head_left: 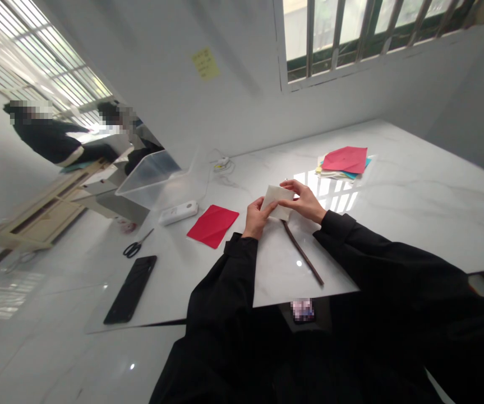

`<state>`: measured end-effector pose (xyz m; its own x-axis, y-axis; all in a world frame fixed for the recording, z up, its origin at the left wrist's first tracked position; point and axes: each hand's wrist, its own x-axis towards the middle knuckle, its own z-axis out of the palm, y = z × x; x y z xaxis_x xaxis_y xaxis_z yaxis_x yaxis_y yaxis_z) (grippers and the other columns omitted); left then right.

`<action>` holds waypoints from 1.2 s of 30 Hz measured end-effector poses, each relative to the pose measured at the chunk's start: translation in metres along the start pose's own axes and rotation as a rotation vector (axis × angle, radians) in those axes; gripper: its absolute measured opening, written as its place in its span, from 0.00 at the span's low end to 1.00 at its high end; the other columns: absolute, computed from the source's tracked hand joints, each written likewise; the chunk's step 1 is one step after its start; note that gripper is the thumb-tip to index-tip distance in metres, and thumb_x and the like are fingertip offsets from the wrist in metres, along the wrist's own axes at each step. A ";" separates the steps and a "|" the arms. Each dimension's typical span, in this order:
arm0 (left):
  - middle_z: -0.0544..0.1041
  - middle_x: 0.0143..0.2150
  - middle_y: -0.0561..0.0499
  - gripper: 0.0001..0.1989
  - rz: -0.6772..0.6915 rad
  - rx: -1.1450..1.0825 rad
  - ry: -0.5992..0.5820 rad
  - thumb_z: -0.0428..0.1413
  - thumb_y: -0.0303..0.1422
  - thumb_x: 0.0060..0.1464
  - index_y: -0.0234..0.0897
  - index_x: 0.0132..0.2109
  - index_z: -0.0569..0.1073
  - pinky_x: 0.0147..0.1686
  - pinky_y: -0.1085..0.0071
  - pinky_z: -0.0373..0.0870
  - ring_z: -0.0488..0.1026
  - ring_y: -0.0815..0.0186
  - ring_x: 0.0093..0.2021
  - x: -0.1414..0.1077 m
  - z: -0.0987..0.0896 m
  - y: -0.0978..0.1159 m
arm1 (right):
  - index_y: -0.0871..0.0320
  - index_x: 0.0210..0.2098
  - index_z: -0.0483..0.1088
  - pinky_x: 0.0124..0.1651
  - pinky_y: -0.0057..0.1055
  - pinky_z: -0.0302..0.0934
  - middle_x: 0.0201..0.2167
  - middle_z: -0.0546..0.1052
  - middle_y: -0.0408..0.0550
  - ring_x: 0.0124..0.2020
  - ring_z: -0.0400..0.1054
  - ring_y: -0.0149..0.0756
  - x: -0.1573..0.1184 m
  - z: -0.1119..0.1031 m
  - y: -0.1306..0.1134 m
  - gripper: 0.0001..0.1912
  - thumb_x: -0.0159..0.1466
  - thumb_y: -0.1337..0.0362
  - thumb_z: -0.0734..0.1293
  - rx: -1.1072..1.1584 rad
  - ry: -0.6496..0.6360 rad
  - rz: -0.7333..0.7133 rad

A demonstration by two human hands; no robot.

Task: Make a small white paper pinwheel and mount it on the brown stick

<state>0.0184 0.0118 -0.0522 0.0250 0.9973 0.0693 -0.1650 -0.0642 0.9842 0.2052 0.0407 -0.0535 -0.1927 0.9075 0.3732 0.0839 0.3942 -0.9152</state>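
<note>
Both hands hold a small folded piece of cream-white paper (272, 194) above the table. My left hand (255, 219) grips its left side, thumb laid across the front. My right hand (304, 202) pinches the right side, thumb on the front and fingers at the upper edge. Below the paper a thin dark brown stick (303, 253) lies slanting on the tabletop; its upper end is hidden behind the paper. To the left of my left hand lie red paper sheets (213, 226).
On the white marbled table (405, 224) are a pile of coloured paper (346, 161), a white power strip (178, 212), scissors (134, 248), a black phone (130, 290) and a clear plastic bin (153, 182). Two people sit at the far left. A yellow note (206, 63) is on the wall.
</note>
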 end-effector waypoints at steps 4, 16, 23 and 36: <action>0.82 0.35 0.50 0.27 0.006 0.021 0.012 0.75 0.46 0.41 0.33 0.43 0.82 0.38 0.71 0.71 0.75 0.66 0.34 0.001 -0.001 -0.002 | 0.55 0.53 0.73 0.44 0.41 0.73 0.41 0.83 0.51 0.39 0.78 0.45 0.000 0.000 0.001 0.30 0.55 0.52 0.79 0.064 -0.039 0.058; 0.82 0.36 0.49 0.27 0.000 0.040 0.028 0.75 0.46 0.40 0.32 0.43 0.82 0.37 0.69 0.71 0.75 0.65 0.33 0.003 -0.005 -0.009 | 0.56 0.47 0.76 0.40 0.37 0.70 0.37 0.82 0.48 0.37 0.75 0.42 -0.001 0.002 -0.001 0.24 0.54 0.54 0.79 0.048 -0.021 0.075; 0.82 0.34 0.51 0.26 0.006 0.040 0.031 0.75 0.46 0.40 0.33 0.42 0.82 0.36 0.71 0.70 0.74 0.66 0.32 0.002 -0.004 -0.007 | 0.57 0.43 0.78 0.40 0.35 0.67 0.37 0.81 0.47 0.37 0.74 0.41 -0.003 0.003 -0.007 0.19 0.55 0.54 0.77 0.001 -0.015 0.073; 0.81 0.33 0.52 0.26 -0.015 0.051 0.052 0.75 0.46 0.39 0.33 0.41 0.81 0.32 0.71 0.69 0.73 0.67 0.29 -0.002 -0.001 -0.002 | 0.56 0.36 0.76 0.32 0.32 0.61 0.29 0.77 0.44 0.30 0.69 0.37 -0.004 0.002 -0.007 0.19 0.57 0.47 0.76 -0.071 -0.035 0.077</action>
<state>0.0180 0.0098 -0.0543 -0.0249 0.9986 0.0471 -0.1146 -0.0496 0.9922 0.2030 0.0339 -0.0489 -0.2169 0.9305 0.2951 0.1689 0.3336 -0.9275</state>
